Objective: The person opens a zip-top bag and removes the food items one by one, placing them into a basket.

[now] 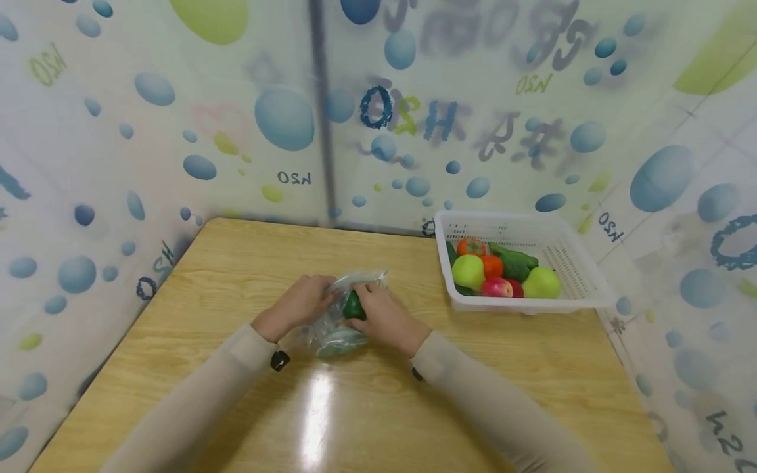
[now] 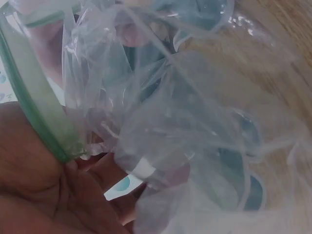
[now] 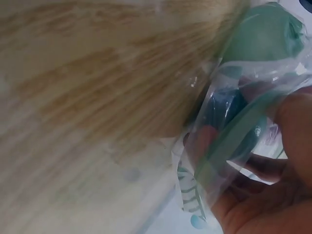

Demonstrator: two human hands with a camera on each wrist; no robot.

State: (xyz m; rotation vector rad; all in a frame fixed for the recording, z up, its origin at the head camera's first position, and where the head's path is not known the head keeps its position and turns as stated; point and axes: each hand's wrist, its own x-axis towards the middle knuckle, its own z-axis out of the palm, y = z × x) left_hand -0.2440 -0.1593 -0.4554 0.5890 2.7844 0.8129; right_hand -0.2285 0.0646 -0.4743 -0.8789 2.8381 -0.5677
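A clear zip bag [image 1: 322, 325] with a green zip strip [image 3: 239, 131] lies between the two hands over the table. My left hand [image 1: 301, 303] pinches the bag's edge by its strip, seen close in the left wrist view. My right hand [image 1: 387, 316] holds a smooth dark green vegetable [image 1: 354, 306] at the mouth of the bag; its exact kind is unclear. Through the plastic a paler green rounded thing [image 3: 265, 36] shows in the bag. Folds of film blur much of the bag's contents in the left wrist view.
A white plastic basket [image 1: 532, 304] stands at the back right of the wooden table [image 1: 248, 256]. Inside are tomatoes [image 1: 471, 247], green apples or pears [image 1: 542, 283], red fruit [image 1: 497, 287] and a cucumber-like vegetable [image 1: 514, 259]. Patterned curtains surround the table.
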